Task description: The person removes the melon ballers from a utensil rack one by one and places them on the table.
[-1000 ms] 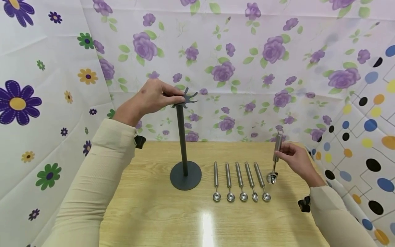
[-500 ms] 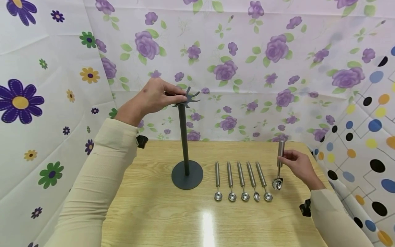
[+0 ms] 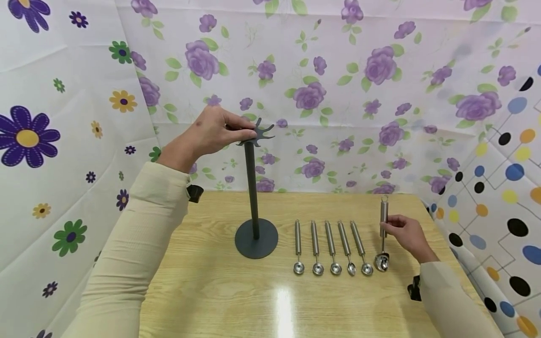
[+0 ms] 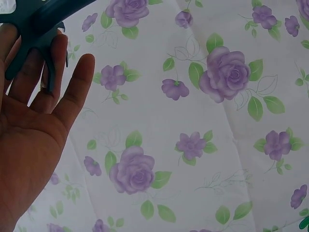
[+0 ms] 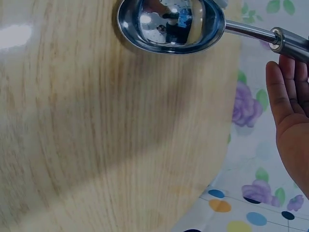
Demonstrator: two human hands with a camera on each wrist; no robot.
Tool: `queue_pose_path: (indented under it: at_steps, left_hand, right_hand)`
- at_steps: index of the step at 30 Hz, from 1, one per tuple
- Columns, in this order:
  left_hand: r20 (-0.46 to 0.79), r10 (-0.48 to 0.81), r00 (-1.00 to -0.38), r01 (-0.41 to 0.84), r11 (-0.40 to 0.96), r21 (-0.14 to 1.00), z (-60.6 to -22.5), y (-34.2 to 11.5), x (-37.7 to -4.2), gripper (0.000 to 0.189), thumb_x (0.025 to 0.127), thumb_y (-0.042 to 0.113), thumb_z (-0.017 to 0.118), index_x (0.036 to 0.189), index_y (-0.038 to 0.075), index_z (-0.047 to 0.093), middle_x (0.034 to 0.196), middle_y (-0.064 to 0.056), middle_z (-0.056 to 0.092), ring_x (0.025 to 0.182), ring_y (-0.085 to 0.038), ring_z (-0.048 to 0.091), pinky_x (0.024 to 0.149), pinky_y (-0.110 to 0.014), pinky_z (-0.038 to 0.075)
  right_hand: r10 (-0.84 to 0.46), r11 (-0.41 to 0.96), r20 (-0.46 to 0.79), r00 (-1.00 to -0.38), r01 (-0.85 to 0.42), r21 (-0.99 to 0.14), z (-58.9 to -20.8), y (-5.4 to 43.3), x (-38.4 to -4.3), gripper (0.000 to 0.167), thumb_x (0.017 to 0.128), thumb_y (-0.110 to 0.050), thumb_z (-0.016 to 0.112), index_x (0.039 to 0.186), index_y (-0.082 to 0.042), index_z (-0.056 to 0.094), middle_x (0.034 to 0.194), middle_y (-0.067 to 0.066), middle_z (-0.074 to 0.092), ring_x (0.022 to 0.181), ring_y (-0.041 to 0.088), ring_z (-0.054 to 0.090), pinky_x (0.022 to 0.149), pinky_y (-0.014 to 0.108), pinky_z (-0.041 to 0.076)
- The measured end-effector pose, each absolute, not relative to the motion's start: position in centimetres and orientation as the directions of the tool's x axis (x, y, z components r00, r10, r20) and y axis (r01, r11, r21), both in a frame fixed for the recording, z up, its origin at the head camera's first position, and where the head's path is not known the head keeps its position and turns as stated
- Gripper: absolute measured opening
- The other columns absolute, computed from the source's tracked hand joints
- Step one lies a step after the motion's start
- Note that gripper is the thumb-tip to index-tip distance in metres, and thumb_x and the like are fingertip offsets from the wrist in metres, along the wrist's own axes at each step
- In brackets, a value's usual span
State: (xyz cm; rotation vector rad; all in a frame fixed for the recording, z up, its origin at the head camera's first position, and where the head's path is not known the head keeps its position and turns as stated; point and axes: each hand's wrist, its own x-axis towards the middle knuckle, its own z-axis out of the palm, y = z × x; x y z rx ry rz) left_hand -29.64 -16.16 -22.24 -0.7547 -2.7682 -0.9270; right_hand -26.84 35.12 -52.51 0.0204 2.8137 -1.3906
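Observation:
My left hand (image 3: 217, 131) pinches the hooked top of a dark metal utensil stand (image 3: 251, 188) between thumb and fingers. In the left wrist view some fingers (image 4: 77, 84) extend beneath the stand's hooks (image 4: 49, 67). At the right, my right hand (image 3: 407, 234) grips the steel handle of a metal scoop (image 3: 383, 213), which stands nearly upright with its bowl down. The scoop's shiny bowl (image 5: 169, 29) shows in the right wrist view, very near the tabletop; whether it touches I cannot tell. Left of it lie several small steel scoops (image 3: 314, 239) in a row, bowls toward me.
The wooden table (image 3: 220, 291) carries the stand's round base (image 3: 256, 249) left of the scoop row. A flowered cloth (image 3: 338, 108) rises behind the table. Patterned cloths hang at the left (image 3: 80, 155) and right (image 3: 498, 197) sides.
My right hand has lowered the scoop toward the table and slightly toward me, its bowl now about level with the row's bowls. My left hand stays on the stand.

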Motion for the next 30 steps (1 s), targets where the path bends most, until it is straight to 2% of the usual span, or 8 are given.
queue_pose_path:
  at_steps: [6,10,17,22,25,30]
  left_hand:
    - [0.271,0.42,-0.866,0.499,0.688,0.527,-22.2,-16.3,-29.7,0.025,0.094,0.024,0.073,0.116,0.012,0.077,0.119,-0.01,0.071,0.094,-0.021,0.068,0.078,-0.038,0.05]
    - [0.275,0.413,-0.868,0.495,0.685,0.534,-22.1,-16.3,-29.6,0.025,0.094,0.023,0.073,0.116,0.012,0.078,0.119,-0.01,0.071,0.096,-0.021,0.068,0.08,-0.039,0.05]
    - [0.273,0.413,-0.869,0.493,0.676,0.548,-22.3,-16.4,-29.5,0.025,0.094,0.023,0.074,0.116,0.012,0.078,0.119,-0.01,0.071,0.096,-0.021,0.068,0.082,-0.04,0.051]
    - [0.275,0.417,-0.866,0.498,0.678,0.54,-22.4,-16.3,-29.5,0.025,0.094,0.022,0.073,0.116,0.012,0.077,0.121,-0.01,0.07,0.096,-0.022,0.068,0.081,-0.04,0.051]
    - [0.277,0.424,-0.862,0.505,0.679,0.533,-22.4,-16.3,-29.5,0.025,0.094,0.022,0.073,0.117,0.011,0.077,0.121,-0.01,0.07,0.097,-0.022,0.068,0.081,-0.04,0.052]
    - [0.277,0.429,-0.86,0.509,0.678,0.531,-22.3,-16.4,-29.5,0.025,0.094,0.022,0.073,0.117,0.011,0.077,0.122,-0.011,0.07,0.098,-0.022,0.068,0.082,-0.04,0.052]
  right_hand:
    - [0.013,0.577,-0.045,-0.999,0.045,-0.815,-53.7,35.1,-27.3,0.056,0.099,-0.037,0.065,0.131,0.008,0.058,0.118,0.024,0.065,0.101,0.031,0.068,0.086,0.046,0.054]
    - [0.011,0.566,-0.078,-0.997,0.07,-0.821,-54.2,35.1,-27.7,0.057,0.099,-0.036,0.064,0.133,0.01,0.056,0.121,0.026,0.063,0.101,0.031,0.068,0.089,0.051,0.052]
    - [0.005,0.558,-0.151,-0.989,0.128,-0.82,-55.9,35.4,-28.5,0.054,0.1,-0.03,0.064,0.132,0.013,0.056,0.115,0.024,0.067,0.091,0.021,0.069,0.083,0.045,0.055]
    - [-0.002,0.577,-0.176,-0.984,0.143,-0.804,-57.2,35.3,-28.8,0.05,0.099,-0.024,0.065,0.128,0.016,0.058,0.108,0.024,0.068,0.085,0.019,0.068,0.075,0.038,0.057]
    - [0.017,0.6,-0.194,-0.981,0.165,-0.783,-57.7,35.2,-28.8,0.049,0.098,-0.026,0.067,0.124,0.014,0.061,0.097,0.016,0.071,0.078,0.018,0.065,0.067,0.036,0.055]
    - [0.033,0.633,-0.21,-0.977,0.183,-0.752,-58.1,35.1,-29.0,0.044,0.096,-0.025,0.069,0.118,0.013,0.066,0.087,0.009,0.071,0.072,0.017,0.064,0.063,0.033,0.052]
